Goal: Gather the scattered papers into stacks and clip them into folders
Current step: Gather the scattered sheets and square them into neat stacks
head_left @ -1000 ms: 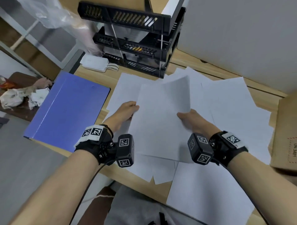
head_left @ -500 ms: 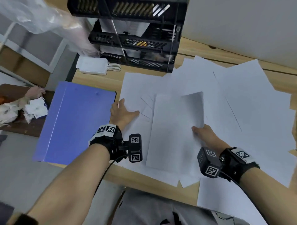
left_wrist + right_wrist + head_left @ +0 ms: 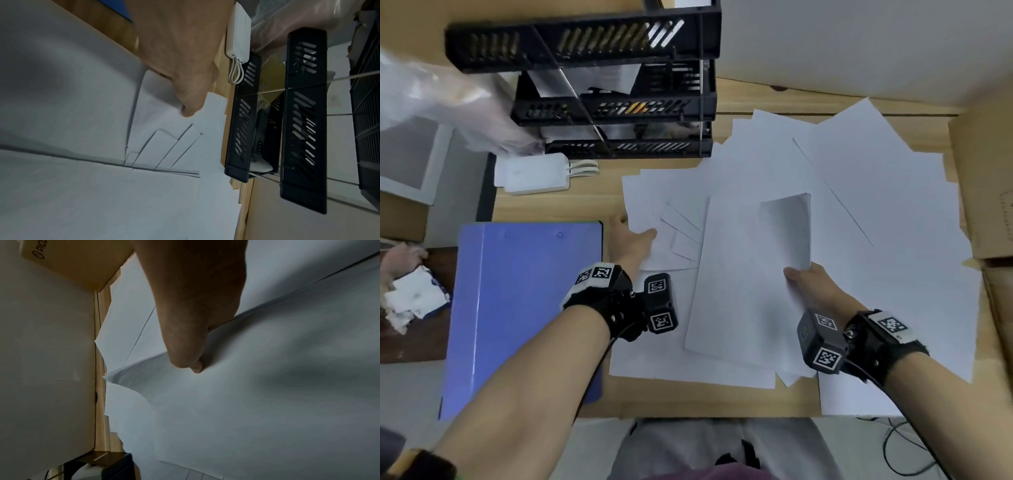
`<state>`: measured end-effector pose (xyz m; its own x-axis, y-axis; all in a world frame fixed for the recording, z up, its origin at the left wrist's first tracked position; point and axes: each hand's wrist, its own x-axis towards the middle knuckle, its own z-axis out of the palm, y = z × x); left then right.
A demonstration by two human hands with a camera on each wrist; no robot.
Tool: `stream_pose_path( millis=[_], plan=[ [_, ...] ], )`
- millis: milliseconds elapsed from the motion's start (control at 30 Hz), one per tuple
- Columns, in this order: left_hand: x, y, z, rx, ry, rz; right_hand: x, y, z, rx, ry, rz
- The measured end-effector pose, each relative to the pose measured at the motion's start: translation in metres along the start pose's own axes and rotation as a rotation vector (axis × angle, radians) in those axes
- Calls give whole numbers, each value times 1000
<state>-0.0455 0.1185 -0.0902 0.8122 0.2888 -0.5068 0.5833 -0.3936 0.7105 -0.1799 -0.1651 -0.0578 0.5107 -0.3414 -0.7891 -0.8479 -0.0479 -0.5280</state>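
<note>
White papers (image 3: pixel 876 205) lie scattered across the wooden desk (image 3: pixel 558 205). My right hand (image 3: pixel 801 279) grips a stack of sheets (image 3: pixel 743 281) by its right edge, which curls upward. The right wrist view shows the thumb on top of that stack (image 3: pixel 267 402). My left hand (image 3: pixel 633 240) pinches the left edge of several fanned sheets (image 3: pixel 681 236) lying beside the stack. In the left wrist view its thumb (image 3: pixel 189 110) lies over a sheet's corner (image 3: pixel 174 146). A shut blue folder (image 3: pixel 524 308) lies flat to the left of the papers.
A black three-tier tray rack (image 3: pixel 619 102) stands at the back of the desk, with a white power bank (image 3: pixel 534 174) beside it. A cardboard box (image 3: pixel 986 178) borders the papers on the right. Clear plastic (image 3: pixel 448 102) hangs at the far left.
My left hand let go of the stack and moved left to the fanned sheets. My right hand brought the stack down toward the desk, still holding it.
</note>
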Motion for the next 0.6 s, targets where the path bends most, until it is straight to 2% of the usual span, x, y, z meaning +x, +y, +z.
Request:
stream_pose_path(
  millis=[133, 267, 433, 600],
  plan=[
    [-2, 6, -6, 16, -141, 93, -4, 0, 0, -23, 10, -7],
    [-1, 4, -14, 14, -271, 91, -9, -4, 2, -40, 44, -20],
    [-3, -1, -30, 39, -310, 21, -14, -14, 4, -3, 214, -100],
    [3, -3, -58, -32, -287, -33, -14, -27, 3, 25, 239, -128]
  ],
)
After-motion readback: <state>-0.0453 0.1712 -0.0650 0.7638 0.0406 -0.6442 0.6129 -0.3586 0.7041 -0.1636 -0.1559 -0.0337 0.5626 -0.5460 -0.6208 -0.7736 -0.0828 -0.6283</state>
